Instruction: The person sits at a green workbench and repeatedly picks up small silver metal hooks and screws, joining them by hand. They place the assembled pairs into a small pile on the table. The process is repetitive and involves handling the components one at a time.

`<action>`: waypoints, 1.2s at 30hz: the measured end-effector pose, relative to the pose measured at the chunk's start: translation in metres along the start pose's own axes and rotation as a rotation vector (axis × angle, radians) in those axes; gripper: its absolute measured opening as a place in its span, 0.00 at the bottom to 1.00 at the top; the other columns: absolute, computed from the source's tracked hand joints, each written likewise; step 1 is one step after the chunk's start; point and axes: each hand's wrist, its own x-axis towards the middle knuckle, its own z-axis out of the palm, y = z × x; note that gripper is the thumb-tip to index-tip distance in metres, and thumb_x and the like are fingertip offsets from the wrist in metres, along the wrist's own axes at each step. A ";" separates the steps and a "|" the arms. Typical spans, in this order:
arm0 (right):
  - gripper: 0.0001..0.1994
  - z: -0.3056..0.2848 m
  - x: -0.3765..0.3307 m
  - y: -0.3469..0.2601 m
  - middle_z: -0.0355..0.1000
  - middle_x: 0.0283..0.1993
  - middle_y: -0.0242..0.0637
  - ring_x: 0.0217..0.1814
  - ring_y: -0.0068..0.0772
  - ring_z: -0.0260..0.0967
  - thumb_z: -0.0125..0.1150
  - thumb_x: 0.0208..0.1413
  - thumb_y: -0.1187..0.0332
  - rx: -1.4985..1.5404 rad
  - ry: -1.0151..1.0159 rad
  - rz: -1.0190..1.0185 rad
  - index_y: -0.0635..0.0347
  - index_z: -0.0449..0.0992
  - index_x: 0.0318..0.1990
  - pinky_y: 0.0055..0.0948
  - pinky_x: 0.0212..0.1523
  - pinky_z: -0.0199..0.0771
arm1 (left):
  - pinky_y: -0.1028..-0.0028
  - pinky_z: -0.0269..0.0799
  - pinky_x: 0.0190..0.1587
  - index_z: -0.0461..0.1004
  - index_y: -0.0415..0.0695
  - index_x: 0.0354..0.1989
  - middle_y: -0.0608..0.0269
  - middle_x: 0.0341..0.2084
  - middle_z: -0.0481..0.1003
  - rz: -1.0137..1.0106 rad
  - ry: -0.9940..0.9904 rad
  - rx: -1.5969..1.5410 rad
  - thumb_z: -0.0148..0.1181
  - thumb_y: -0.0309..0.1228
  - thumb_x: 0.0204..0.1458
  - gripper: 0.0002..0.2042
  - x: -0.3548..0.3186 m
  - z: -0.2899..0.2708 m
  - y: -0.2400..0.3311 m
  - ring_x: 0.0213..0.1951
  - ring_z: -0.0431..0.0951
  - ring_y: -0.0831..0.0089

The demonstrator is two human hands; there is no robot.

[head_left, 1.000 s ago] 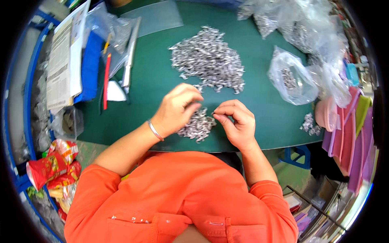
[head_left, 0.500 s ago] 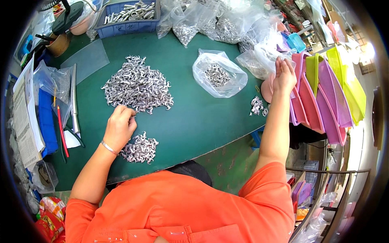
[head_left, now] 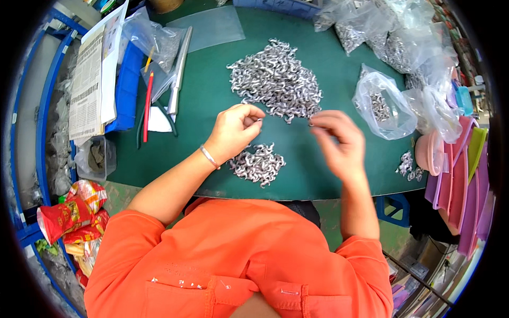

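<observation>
On the green table lies a large heap of small S-curved silvery metal pieces. My left hand, with a bangle on its wrist, is closed in a pinch just below that heap. A tiny bit of metal shows at its fingertips. Beneath it, nearer the table edge, sits a smaller pile of the same curved pieces. My right hand is at the lower right edge of the large heap, fingers bent and thumb drawn toward the fingertips. Something small and dark shows at those tips, too small to name.
An open clear plastic bag of metal pieces lies to the right, beside a pink tub and stacked coloured baskets. Filled bags crowd the far right. Red-handled pliers and a blue bin are at left.
My right hand has come from beside the pink tub and baskets to the large heap's edge. The left hand remains between the two heaps. The view has turned toward the left.
</observation>
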 end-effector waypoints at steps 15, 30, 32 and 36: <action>0.07 0.097 0.010 0.012 0.70 0.35 0.41 0.40 0.47 0.72 0.65 0.48 0.72 -0.228 -0.216 0.024 0.60 0.76 0.36 0.41 0.39 0.74 | 0.76 0.78 0.43 0.75 0.33 0.45 0.58 0.36 0.78 -0.183 0.109 -0.661 0.60 0.20 0.55 0.10 -0.020 -0.014 -0.001 0.36 0.80 0.74; 0.07 0.081 -0.012 0.013 0.73 0.40 0.37 0.40 0.27 0.75 0.61 0.54 0.83 0.937 -0.012 0.453 0.69 0.77 0.41 0.23 0.41 0.78 | 0.75 0.78 0.41 0.74 0.33 0.43 0.59 0.35 0.78 -0.239 0.017 -0.771 0.63 0.21 0.54 0.10 -0.029 -0.012 0.005 0.37 0.80 0.72; 0.06 0.079 -0.014 0.014 0.74 0.40 0.39 0.40 0.28 0.75 0.60 0.55 0.84 1.010 -0.039 0.475 0.70 0.76 0.40 0.25 0.42 0.79 | 0.74 0.79 0.42 0.73 0.32 0.43 0.59 0.35 0.77 -0.230 0.021 -0.826 0.61 0.20 0.54 0.09 -0.030 -0.011 0.009 0.38 0.80 0.72; 0.07 0.078 -0.019 0.011 0.75 0.41 0.44 0.41 0.30 0.75 0.59 0.54 0.85 1.053 -0.034 0.452 0.69 0.75 0.40 0.27 0.43 0.79 | 0.73 0.78 0.41 0.73 0.35 0.42 0.58 0.36 0.76 -0.198 0.017 -0.827 0.59 0.18 0.53 0.08 -0.034 -0.009 0.014 0.38 0.80 0.70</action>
